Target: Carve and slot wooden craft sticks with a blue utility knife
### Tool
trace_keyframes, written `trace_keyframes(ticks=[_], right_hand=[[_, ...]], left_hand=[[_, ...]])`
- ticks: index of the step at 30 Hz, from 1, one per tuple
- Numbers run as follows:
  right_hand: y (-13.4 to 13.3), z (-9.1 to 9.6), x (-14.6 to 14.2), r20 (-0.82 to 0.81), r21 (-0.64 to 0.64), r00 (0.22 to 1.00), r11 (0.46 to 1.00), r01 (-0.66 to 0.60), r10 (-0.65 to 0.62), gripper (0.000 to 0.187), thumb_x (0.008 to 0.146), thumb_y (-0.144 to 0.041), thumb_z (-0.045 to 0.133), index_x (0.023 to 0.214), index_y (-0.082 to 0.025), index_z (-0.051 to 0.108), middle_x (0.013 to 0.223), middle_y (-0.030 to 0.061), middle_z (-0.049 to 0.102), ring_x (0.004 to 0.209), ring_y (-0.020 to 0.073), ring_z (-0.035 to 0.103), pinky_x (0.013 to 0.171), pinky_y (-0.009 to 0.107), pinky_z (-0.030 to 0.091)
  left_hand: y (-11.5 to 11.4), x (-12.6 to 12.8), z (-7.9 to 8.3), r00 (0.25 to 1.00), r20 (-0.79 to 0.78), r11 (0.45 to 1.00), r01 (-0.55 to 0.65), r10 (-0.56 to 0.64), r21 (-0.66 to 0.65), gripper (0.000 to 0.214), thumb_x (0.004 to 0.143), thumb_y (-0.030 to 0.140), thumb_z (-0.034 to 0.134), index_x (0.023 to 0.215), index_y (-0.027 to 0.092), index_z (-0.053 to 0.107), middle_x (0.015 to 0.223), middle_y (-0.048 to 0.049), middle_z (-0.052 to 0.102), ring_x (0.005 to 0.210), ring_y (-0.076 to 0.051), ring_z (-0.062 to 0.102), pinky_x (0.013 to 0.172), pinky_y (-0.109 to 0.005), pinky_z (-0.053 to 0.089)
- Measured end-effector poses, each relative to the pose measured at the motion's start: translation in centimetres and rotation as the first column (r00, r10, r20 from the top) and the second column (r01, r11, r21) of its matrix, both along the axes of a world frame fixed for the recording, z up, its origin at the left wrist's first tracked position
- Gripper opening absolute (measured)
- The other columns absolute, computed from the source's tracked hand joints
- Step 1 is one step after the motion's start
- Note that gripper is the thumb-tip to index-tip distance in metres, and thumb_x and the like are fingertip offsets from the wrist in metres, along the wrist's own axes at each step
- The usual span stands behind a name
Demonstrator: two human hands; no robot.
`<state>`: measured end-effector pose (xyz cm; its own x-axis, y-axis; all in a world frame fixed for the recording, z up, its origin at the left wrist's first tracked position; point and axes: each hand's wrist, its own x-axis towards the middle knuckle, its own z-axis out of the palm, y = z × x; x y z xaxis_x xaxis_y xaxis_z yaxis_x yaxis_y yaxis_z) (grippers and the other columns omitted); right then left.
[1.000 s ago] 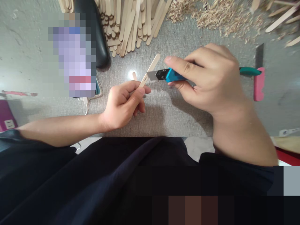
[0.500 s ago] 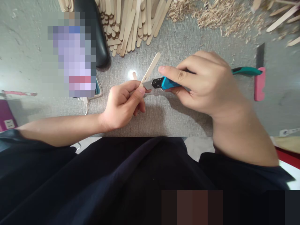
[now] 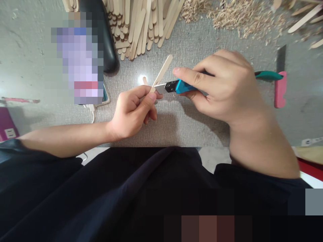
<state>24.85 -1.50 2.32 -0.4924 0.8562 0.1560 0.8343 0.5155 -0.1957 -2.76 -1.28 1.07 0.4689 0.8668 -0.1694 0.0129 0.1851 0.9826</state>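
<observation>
Between the thumb and fingers of my left hand (image 3: 136, 109) is a pale wooden craft stick (image 3: 164, 69), its rounded free end slanting up and to the right. My right hand (image 3: 222, 85) grips a utility knife (image 3: 185, 86) with a blue and black front and a green tail. The knife's blade lies against the stick's edge just above my left thumb, where a small nick or sliver shows. Part of the handle is hidden under my right fingers. Behind my left fingers, another short stick end (image 3: 144, 80) shows in a bright light spot.
Many craft sticks (image 3: 137, 32) are piled at the back, with wood shavings (image 3: 232, 16) to their right. A pink-handled cutter (image 3: 280, 90) lies at the right. A black rounded case (image 3: 106, 40) and a blurred-out device (image 3: 78, 64) with a white cable (image 3: 93, 112) lie at the left.
My right hand and the knife have shifted slightly up and to the right, so the blade sits a bit higher along the stick. My left hand stays nearly still.
</observation>
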Motion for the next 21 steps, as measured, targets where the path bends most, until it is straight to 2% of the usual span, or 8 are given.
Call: trace_keyframes(ticks=[3,5,7,13,17,21], right_hand=[[0.25,-0.36,0.44,-0.032,0.07,0.999,0.997,0.029,-0.027,0.051,0.122,-0.055,0.048,0.157,-0.035,0.08,0.104,0.0053,0.076,0.101,0.0279,0.074,0.091,0.049,0.059],[0.48,-0.54,0.78,-0.049,0.15,0.999,0.989,0.018,-0.01,0.05,0.12,-0.054,0.056,0.156,-0.03,0.081,0.101,0.0067,0.074,0.097,0.027,0.072,0.088,0.047,0.057],[0.62,-0.53,0.96,-0.054,0.175,0.998,0.985,-0.004,0.014,0.049,0.119,-0.052,0.061,0.155,-0.025,0.081,0.1,0.0085,0.074,0.095,0.0266,0.07,0.087,0.047,0.057],[0.24,-0.29,0.21,-0.026,-0.001,1.0,1.0,-0.017,0.017,0.052,0.124,-0.052,0.044,0.159,-0.033,0.078,0.108,0.007,0.077,0.104,0.0275,0.073,0.093,0.049,0.059],[0.07,-0.51,0.07,-0.018,0.002,0.998,0.998,-0.057,0.057,0.053,0.125,-0.045,0.038,0.159,-0.035,0.077,0.11,0.0038,0.077,0.105,0.025,0.074,0.093,0.046,0.061],[0.14,-0.15,0.22,-0.018,-0.03,1.0,0.999,-0.025,0.024,0.053,0.125,-0.044,0.038,0.161,-0.038,0.075,0.112,0.0042,0.077,0.11,0.028,0.076,0.096,0.049,0.062]], left_hand=[[-0.1,-0.08,-0.04,1.0,0.006,1.0,-0.003,0.003,0.012,0.037,0.113,0.054,0.072,0.101,0.019,0.077,0.063,0.0008,0.074,0.043,-0.008,0.059,0.04,-0.021,0.045],[-0.17,-0.12,-0.09,1.0,0.003,1.0,-0.004,0.004,0.017,0.038,0.113,0.055,0.072,0.101,0.019,0.078,0.063,0.0006,0.074,0.044,-0.009,0.059,0.04,-0.022,0.045],[-0.21,-0.13,-0.15,1.0,-0.003,1.0,-0.005,0.005,0.015,0.039,0.113,0.056,0.072,0.101,0.02,0.077,0.063,0.0007,0.074,0.043,-0.009,0.058,0.04,-0.022,0.046],[-0.06,0.0,-0.21,1.0,0.021,1.0,0.002,-0.003,0.016,0.037,0.114,0.053,0.071,0.1,0.019,0.076,0.063,0.0008,0.074,0.043,-0.008,0.059,0.039,-0.021,0.044],[0.07,-0.03,-0.16,0.999,0.035,0.999,0.018,-0.019,0.03,0.038,0.114,0.053,0.071,0.097,0.019,0.073,0.063,0.0011,0.074,0.042,-0.008,0.059,0.04,-0.021,0.046],[0.03,-0.11,-0.25,0.999,0.031,0.999,0.016,-0.017,0.032,0.039,0.114,0.055,0.07,0.101,0.018,0.075,0.063,0.0018,0.074,0.042,-0.007,0.058,0.04,-0.02,0.046]])
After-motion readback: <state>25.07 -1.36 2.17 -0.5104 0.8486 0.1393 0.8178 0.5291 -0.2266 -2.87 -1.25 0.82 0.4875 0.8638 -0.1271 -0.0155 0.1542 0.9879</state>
